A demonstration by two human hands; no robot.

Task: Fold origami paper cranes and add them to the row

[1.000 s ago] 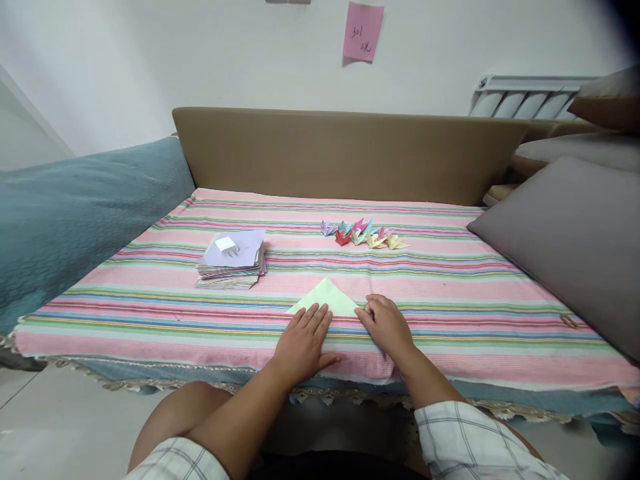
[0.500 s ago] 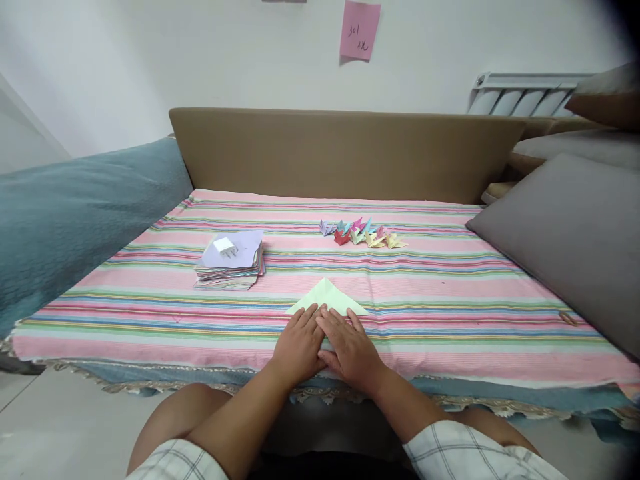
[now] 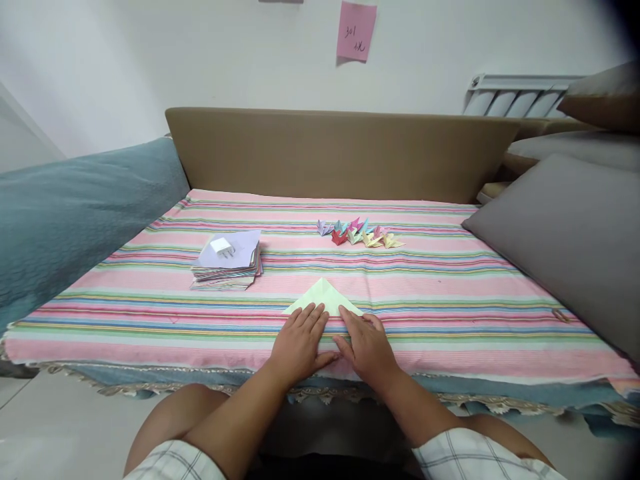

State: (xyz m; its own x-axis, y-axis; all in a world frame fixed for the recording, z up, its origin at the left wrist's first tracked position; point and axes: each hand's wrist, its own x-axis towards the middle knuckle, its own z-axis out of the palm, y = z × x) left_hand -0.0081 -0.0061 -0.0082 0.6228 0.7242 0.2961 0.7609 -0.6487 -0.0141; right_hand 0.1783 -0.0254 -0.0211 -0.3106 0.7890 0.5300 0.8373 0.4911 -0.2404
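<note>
A pale green paper [image 3: 323,297] folded into a triangle lies on the striped cloth [image 3: 450,300] near the front edge. My left hand [image 3: 299,345] lies flat with fingers stretched out, its fingertips pressing the triangle's lower left edge. My right hand [image 3: 367,345] lies beside it, fingers flat on the lower right edge of the paper. The two hands nearly touch at the thumbs. Neither hand grips anything.
A stack of coloured paper squares [image 3: 227,267] with a small white plug [image 3: 221,246] on top sits at the left. Several folded paper figures [image 3: 357,233] lie in a row further back. A grey cushion [image 3: 565,233] is at the right, a teal blanket [image 3: 75,213] at the left.
My right hand slid left along the paper's lower edge until it met the left hand, then moved slightly back to the right. The left hand stayed pressed on the paper.
</note>
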